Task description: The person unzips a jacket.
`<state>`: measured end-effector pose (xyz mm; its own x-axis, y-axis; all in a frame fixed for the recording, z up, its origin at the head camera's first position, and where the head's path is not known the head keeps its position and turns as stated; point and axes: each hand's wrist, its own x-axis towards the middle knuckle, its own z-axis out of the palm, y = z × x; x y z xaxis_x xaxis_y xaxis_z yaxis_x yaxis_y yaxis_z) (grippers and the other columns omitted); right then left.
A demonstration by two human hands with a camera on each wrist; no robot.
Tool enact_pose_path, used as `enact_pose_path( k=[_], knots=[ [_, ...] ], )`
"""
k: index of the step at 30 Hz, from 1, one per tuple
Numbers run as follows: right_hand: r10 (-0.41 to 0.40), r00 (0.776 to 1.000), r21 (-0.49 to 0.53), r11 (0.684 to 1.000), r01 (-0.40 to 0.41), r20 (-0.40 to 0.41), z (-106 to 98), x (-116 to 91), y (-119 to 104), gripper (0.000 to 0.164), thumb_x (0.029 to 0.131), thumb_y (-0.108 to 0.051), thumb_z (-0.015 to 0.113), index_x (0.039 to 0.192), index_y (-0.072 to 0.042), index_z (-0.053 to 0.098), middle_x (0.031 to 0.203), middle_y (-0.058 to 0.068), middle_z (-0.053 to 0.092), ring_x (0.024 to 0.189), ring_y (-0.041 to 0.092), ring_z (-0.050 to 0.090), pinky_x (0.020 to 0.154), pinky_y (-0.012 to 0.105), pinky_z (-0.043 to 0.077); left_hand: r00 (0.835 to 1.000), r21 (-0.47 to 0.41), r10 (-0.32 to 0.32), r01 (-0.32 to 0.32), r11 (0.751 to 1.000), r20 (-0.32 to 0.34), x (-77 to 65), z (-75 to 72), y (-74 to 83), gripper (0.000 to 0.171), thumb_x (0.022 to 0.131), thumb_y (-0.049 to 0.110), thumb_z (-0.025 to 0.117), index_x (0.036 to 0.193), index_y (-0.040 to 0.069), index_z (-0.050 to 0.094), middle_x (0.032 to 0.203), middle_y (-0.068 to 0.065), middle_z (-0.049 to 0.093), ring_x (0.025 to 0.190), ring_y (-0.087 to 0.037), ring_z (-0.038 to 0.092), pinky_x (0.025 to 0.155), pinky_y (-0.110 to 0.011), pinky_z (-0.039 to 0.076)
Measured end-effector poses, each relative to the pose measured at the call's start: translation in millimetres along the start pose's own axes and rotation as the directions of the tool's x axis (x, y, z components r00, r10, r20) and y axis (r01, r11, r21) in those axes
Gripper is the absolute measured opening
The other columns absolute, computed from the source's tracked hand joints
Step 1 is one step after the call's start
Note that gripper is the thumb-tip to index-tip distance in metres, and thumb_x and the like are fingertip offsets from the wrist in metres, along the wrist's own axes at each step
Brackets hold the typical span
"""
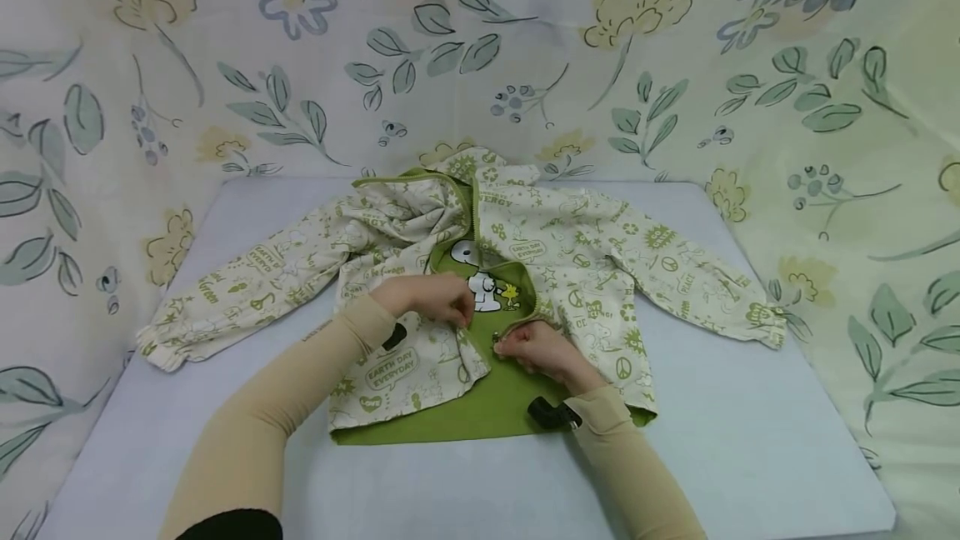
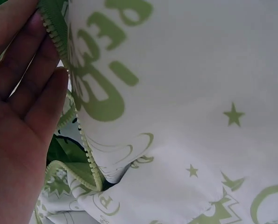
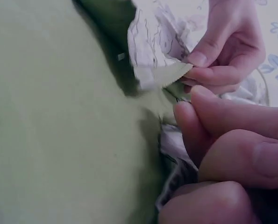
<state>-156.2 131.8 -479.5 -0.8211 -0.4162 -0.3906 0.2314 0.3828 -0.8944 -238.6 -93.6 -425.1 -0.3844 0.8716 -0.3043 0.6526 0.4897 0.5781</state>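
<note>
A white hooded jacket (image 1: 577, 282) with green print and a green lining lies spread with its front partly parted. My left hand (image 1: 442, 300) pinches the left front edge low down. In the right wrist view, thumb and finger of that hand (image 3: 234, 49) hold the toothed zipper tape (image 3: 176, 74) near its bottom end. My right hand (image 1: 543, 350) pinches the opposite front edge at a small dark zipper part (image 1: 496, 338). Its fingertips (image 3: 202, 95) are close to the left hand's. In the left wrist view, zipper teeth (image 2: 89, 158) run beside the palm.
The jacket lies on a white table (image 1: 757, 432), both sleeves (image 1: 247, 290) stretched outward. Inside the front opening shows a green panel with a cartoon dog print (image 1: 483, 290). A flower-patterned curtain (image 1: 480, 48) hangs behind and at both sides.
</note>
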Motion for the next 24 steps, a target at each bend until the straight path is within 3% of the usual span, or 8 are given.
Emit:
enact_pose_path(
  k=[8,13,17,20,24],
  knots=[
    [-0.012,0.996,-0.181,0.983,0.028,0.093,-1,-6,-3,0.032,0.081,-0.022,0.073,0.059,-0.007,0.057,0.046,-0.005,0.036,0.038,0.007,0.028,0.035,0.021,0.023,1.0,-0.002,0.016,-0.016,1.0,-0.018,2.4,8.1,3.6,0.007,0.087,0.01,0.066,0.09,0.012,0.072,0.084,0.007,0.066,0.076,-0.003,0.059,0.072,-0.02,0.049],
    [-0.039,0.986,-0.238,0.968,0.077,0.162,-6,-12,-7,0.033,0.082,-0.022,0.072,0.057,-0.009,0.055,0.047,-0.006,0.036,0.04,0.006,0.028,0.038,0.02,0.022,0.999,0.0,0.042,-0.042,0.999,0.002,2.8,14.2,6.4,0.008,0.087,0.01,0.066,0.089,0.013,0.073,0.081,0.01,0.065,0.075,-0.003,0.059,0.071,-0.02,0.049],
    [-0.088,0.978,-0.242,0.961,0.133,0.187,-15,-15,-12,0.029,0.084,-0.022,0.07,0.064,-0.002,0.062,0.049,-0.007,0.036,0.042,0.006,0.026,0.04,0.02,0.023,0.998,-0.019,0.054,-0.055,0.998,-0.024,0.7,16.0,6.6,0.008,0.086,0.01,0.067,0.091,0.011,0.073,0.085,0.008,0.066,0.077,-0.004,0.06,0.072,-0.02,0.049],
    [-0.123,0.986,-0.162,0.977,0.141,0.115,-26,-18,-17,0.03,0.087,-0.023,0.067,0.077,0.005,0.065,0.05,-0.005,0.036,0.042,0.007,0.026,0.041,0.021,0.025,0.992,-0.037,0.082,-0.086,0.996,-0.1,-1.2,16.0,5.1,0.015,0.086,0.015,0.068,0.099,0.008,0.072,0.094,0.003,0.067,0.086,-0.008,0.06,0.078,-0.023,0.049],
    [-0.133,0.988,0.003,0.991,0.133,-0.075,-47,-22,-21,0.035,0.09,-0.027,0.063,0.091,0.009,0.064,0.05,-0.003,0.033,0.043,0.01,0.025,0.043,0.027,0.026,0.966,-0.054,0.076,-0.092,0.994,-0.245,-7.3,16.9,-1.2,0.029,0.09,0.023,0.064,0.111,0.003,0.066,0.107,-0.005,0.063,0.098,-0.017,0.058,0.085,-0.031,0.048]
  ],
)
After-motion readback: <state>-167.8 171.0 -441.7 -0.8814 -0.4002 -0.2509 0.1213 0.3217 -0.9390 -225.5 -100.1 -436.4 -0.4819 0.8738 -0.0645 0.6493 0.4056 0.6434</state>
